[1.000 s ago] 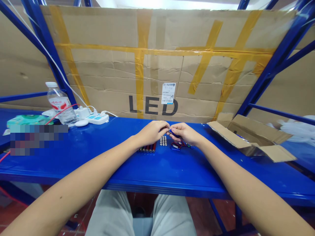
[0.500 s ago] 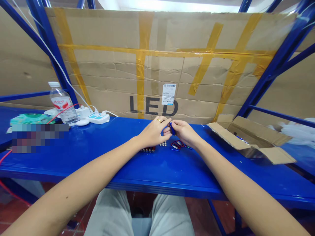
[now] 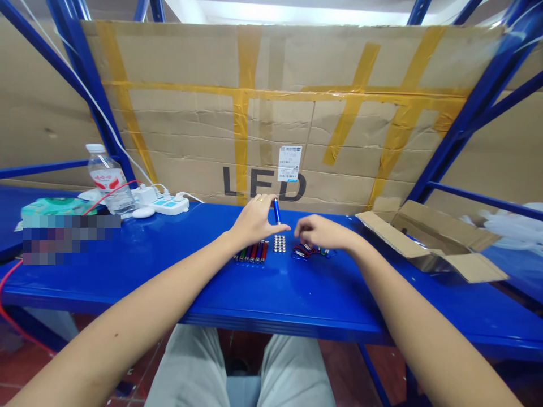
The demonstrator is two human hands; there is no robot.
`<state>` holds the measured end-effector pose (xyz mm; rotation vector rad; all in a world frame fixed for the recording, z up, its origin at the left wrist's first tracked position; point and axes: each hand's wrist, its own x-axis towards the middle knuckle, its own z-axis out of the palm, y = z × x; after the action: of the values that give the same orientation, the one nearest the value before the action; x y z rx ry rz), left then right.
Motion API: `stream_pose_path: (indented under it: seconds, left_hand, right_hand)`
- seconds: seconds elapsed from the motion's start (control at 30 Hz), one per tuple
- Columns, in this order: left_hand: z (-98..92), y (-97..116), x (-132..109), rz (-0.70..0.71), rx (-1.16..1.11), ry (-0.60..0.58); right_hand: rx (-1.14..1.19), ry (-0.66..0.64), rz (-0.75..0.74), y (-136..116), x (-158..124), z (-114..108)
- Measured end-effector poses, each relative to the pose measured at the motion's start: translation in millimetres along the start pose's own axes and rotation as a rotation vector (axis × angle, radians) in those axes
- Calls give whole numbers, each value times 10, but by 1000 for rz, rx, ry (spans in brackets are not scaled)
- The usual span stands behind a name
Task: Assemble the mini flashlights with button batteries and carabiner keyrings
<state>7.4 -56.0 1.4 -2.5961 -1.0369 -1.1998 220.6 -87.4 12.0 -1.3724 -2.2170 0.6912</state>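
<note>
My left hand (image 3: 254, 221) holds a small blue tube (image 3: 277, 211) upright between thumb and fingers, just above the blue shelf (image 3: 271, 288). Below it lies a row of several coloured tubes (image 3: 253, 252) side by side. A tight cluster of small silver button cells (image 3: 280, 243) sits right of that row. My right hand (image 3: 319, 232) hovers low over a pile of small carabiner clips (image 3: 309, 251), its fingers curled down near them; whether it grips one is hidden.
An open cardboard box (image 3: 432, 237) lies at the right. A water bottle (image 3: 108, 180), a white power strip (image 3: 163, 203) with cables and a green packet (image 3: 53, 206) stand at the left. A large taped cardboard sheet marked LED (image 3: 271, 113) backs the shelf.
My hands have parted. The left one now holds the blue tube alone and upright, and the right one has dropped onto the clip pile.
</note>
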Motion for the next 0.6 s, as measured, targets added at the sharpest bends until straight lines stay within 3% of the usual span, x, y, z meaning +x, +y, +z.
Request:
stream_pose_path:
  seconds: [0.03, 0.1, 0.23, 0.5, 0.6]
  left_hand:
    - [-2, -13, 0, -42, -29, 21]
    - [5, -21, -2, -129, -121, 53]
    - [38, -2, 0, -266, -303, 93]
    - [62, 8, -16, -227, -374, 62]
    - [91, 33, 4, -296, -535, 74]
  right_hand:
    - [-87, -100, -23, -29, -40, -14]
    - [-198, -181, -22, -97, -98, 7]
    - [-311, -160, -13, -184, -113, 121]
    - [-487, -229, -3, -332, -159, 199]
    - [-469, -215, -14, -351, -183, 179]
